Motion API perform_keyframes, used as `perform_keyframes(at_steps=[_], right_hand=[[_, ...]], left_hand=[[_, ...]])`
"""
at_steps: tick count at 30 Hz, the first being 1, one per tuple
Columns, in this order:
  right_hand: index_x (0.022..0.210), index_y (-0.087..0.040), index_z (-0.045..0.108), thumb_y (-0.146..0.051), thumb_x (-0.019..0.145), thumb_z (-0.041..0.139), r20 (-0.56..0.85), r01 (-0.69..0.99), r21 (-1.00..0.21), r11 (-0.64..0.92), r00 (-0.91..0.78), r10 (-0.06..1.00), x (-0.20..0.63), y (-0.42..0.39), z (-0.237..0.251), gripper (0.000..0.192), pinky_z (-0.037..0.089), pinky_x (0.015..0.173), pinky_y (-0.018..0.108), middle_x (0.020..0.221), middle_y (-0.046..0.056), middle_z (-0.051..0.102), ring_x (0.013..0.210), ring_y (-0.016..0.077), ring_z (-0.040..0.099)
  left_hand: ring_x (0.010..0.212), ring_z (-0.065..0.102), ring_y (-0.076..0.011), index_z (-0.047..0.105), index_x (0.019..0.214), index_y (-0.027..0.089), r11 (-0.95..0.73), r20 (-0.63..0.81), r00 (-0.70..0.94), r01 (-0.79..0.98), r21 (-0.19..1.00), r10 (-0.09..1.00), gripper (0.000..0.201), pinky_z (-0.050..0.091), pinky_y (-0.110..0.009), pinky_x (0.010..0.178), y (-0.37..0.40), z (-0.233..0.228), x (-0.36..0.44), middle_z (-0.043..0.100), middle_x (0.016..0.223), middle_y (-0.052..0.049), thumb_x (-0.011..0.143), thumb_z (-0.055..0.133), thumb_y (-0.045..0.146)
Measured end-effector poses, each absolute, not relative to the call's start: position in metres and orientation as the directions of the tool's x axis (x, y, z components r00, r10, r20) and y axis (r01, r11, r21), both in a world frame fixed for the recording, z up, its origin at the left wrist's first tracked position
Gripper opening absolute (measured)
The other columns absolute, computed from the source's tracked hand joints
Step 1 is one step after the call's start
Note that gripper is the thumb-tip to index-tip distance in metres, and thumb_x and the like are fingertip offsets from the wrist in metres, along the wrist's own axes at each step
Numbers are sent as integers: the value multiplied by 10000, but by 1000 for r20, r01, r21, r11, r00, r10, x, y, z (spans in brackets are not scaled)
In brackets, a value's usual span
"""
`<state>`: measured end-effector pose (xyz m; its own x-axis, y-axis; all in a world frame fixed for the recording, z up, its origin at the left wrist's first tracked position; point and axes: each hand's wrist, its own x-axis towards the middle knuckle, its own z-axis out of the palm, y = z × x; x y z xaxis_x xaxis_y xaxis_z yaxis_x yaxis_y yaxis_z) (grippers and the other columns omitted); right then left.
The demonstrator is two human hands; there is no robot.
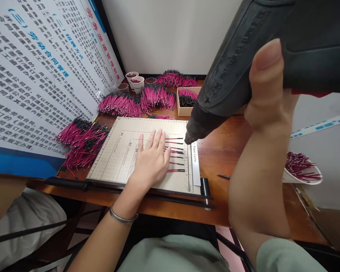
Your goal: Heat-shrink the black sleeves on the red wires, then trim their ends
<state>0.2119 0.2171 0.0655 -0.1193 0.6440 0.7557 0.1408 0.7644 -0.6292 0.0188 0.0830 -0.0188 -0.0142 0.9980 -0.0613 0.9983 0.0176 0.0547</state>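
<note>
From the head camera, my left hand point(152, 160) lies flat and open on the paper cutter board point(116, 151), fingers spread and pressing down on a row of short pink wires point(175, 155). Pinned that way, the wires lie side by side with their dark ends poking out past my fingertips toward the board's right edge, where the ruler strip sits. My right hand point(268, 88) is closed around the grip of a heat gun point(238, 71), thumb up along the handle; its nozzle tips down and hangs just above those exposed ends, so the hot air would reach them and not my fingers.

Beyond the board's far edge, heaps of pink wires point(136, 102) cover the worktop point(229, 151), with a small box point(187, 100) of more and a few cups point(136, 81). Left of the board, another heap rests against a printed poster point(39, 75). Right of the board, a white bowl point(302, 173) holds more wires.
</note>
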Motion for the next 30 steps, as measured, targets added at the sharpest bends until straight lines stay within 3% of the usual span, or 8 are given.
perform_keyframes(at_steps=[4, 8, 13, 18, 24, 28, 30], right_hand=[[1342, -368, 639, -792, 861, 550, 770, 304, -588, 750, -74, 634, 210, 219, 64, 648, 44, 1325, 516, 1341, -83, 631, 1570, 286, 181], [1315, -393, 650, -803, 860, 536, 781, 284, -585, 760, -55, 622, 209, 221, 62, 622, 65, 1327, 488, 1334, -97, 634, 1551, 268, 257], [1286, -338, 681, -830, 819, 561, 754, 330, -605, 724, -54, 655, 206, 218, 64, 689, -6, 1311, 528, 1334, -51, 636, 1576, 301, 148], [1326, -322, 657, -831, 838, 531, 802, 220, -573, 790, -49, 595, 204, 216, 66, 716, 42, 1324, 464, 1368, -57, 615, 1580, 273, 120], [1308, -393, 658, -771, 864, 572, 789, 262, -590, 763, -14, 615, 206, 224, 60, 589, 57, 1331, 479, 1361, -113, 622, 1546, 272, 271], [1315, -363, 662, -834, 816, 558, 791, 168, -599, 783, -25, 611, 203, 219, 63, 694, 182, 1324, 463, 1390, -104, 598, 1539, 290, 290], [1307, -360, 670, -865, 801, 533, 792, 169, -594, 787, -51, 609, 201, 214, 66, 728, 163, 1326, 464, 1382, -109, 599, 1555, 292, 241]], left_hand=[[1568, 202, -253, 251, 1605, 115, 4, -76, 1, 997, 71, 997, 606, 105, -573, 1289, 85, -23, 19, 236, 1668, -57, 1059, 192, 370], [1563, 222, -262, 290, 1596, 124, 1, -51, 3, 997, 80, 999, 599, 128, -581, 1284, 84, -26, 17, 263, 1662, -57, 1053, 200, 357], [1558, 238, -268, 300, 1595, 133, 6, -25, -3, 996, 92, 1000, 595, 141, -585, 1282, 84, -26, 17, 282, 1657, -51, 1052, 196, 353], [1567, 209, -260, 279, 1599, 127, 18, -57, -12, 995, 98, 998, 595, 112, -588, 1285, 86, -23, 17, 257, 1666, -38, 1054, 192, 348], [1560, 237, -270, 272, 1596, 96, -1, 51, -4, 995, 99, 999, 598, 129, -621, 1274, 68, -19, 15, 281, 1656, -71, 1056, 168, 332], [1556, 252, -260, 268, 1597, 97, 5, 60, -12, 994, 113, 998, 595, 117, -614, 1277, 62, -23, 18, 295, 1650, -64, 1053, 165, 315], [1557, 249, -262, 273, 1597, 102, 15, 27, -18, 993, 113, 999, 595, 120, -605, 1280, 66, -26, 19, 290, 1652, -60, 1050, 180, 319]])
